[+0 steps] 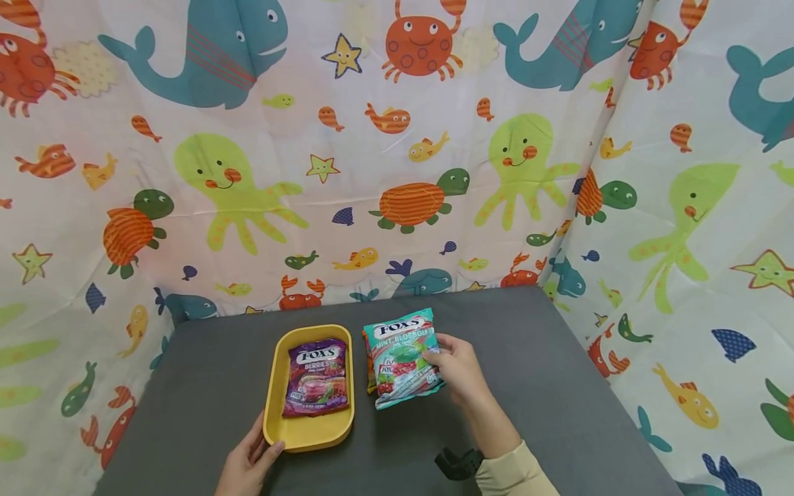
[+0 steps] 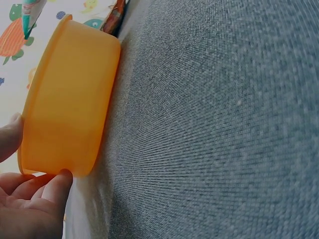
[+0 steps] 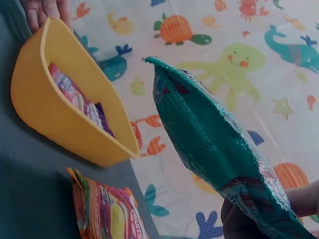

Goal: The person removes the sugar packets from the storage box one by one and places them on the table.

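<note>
My right hand [image 1: 461, 368] grips a teal Fox's mint blossom candy bag [image 1: 403, 358] by its right edge, raised over the table. Its teal back shows in the right wrist view. Behind and below it lies an orange candy bag [image 3: 109, 211], mostly hidden in the head view. A yellow plastic tub [image 1: 308, 441] stands to the left with a purple Fox's berries candy bag [image 1: 316, 379] inside. At the tub's near left corner, my left hand [image 1: 248, 458] holds the rim, thumb on top and fingers against the outer wall.
The dark grey table [image 1: 205, 386] is bounded at the back and right by a white curtain [image 1: 347, 227] printed with sea animals. A black strap [image 1: 459, 463] sits at the right wrist, by a beige sleeve [image 1: 515, 475].
</note>
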The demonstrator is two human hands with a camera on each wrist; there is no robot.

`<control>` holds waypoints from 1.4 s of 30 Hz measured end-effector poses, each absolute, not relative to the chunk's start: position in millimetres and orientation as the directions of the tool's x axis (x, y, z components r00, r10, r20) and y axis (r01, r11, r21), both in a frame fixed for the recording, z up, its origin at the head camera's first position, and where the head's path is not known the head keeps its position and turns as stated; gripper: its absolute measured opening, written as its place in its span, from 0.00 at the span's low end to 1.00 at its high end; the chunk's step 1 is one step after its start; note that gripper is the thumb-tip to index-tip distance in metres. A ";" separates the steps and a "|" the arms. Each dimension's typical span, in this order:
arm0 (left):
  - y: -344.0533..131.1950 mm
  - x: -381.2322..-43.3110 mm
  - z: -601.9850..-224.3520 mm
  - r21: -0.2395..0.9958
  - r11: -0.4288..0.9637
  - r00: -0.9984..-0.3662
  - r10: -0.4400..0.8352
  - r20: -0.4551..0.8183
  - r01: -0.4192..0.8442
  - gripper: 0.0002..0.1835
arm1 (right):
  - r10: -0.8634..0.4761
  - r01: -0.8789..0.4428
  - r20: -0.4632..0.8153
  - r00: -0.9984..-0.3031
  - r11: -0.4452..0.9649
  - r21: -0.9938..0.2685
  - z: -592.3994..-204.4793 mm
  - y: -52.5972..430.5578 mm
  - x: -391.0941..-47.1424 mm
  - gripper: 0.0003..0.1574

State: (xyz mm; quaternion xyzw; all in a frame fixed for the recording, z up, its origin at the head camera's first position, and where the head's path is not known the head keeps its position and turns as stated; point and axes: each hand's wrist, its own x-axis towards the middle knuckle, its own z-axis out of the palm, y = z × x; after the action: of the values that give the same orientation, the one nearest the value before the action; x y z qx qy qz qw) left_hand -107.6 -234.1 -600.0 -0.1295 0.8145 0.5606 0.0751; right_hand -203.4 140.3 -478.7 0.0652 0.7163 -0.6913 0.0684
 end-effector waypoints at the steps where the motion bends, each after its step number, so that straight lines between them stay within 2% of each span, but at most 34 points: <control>1: -234.1 -107.4 -600.0 0.894 0.337 -0.955 -0.127 -0.267 -0.294 0.46 | 0.008 0.196 -0.196 -0.981 0.032 -0.980 -479.1 142.5 -204.6 0.30; 9: -233.8 -106.7 -600.1 0.899 0.325 -0.955 -0.127 -0.266 -0.294 0.46 | 0.105 0.219 -0.213 -0.971 0.048 -0.975 -493.4 170.7 -219.4 0.25; 17: -235.0 -105.3 -603.1 0.905 0.326 -0.962 -0.120 -0.247 -0.273 0.47 | 0.153 0.256 -0.243 -0.958 0.074 -0.964 -518.2 197.4 -237.6 0.28; 26: -234.7 -106.7 -605.6 0.905 0.323 -0.960 -0.131 -0.247 -0.277 0.46 | 0.185 0.315 -0.293 -0.938 0.105 -0.943 -530.1 216.1 -255.3 0.31; 42: -234.7 -108.1 -603.1 0.898 0.323 -0.954 -0.138 -0.268 -0.299 0.47 | 0.159 0.308 -0.285 -0.945 0.144 -0.940 -566.4 232.4 -286.9 0.31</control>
State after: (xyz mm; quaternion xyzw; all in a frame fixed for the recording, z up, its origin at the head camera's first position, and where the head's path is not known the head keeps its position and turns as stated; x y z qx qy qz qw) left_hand -108.1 -234.7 -603.1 -0.1348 0.8102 0.5660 0.0710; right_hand -286.9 232.4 -566.4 0.1548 0.7542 -0.6355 0.0586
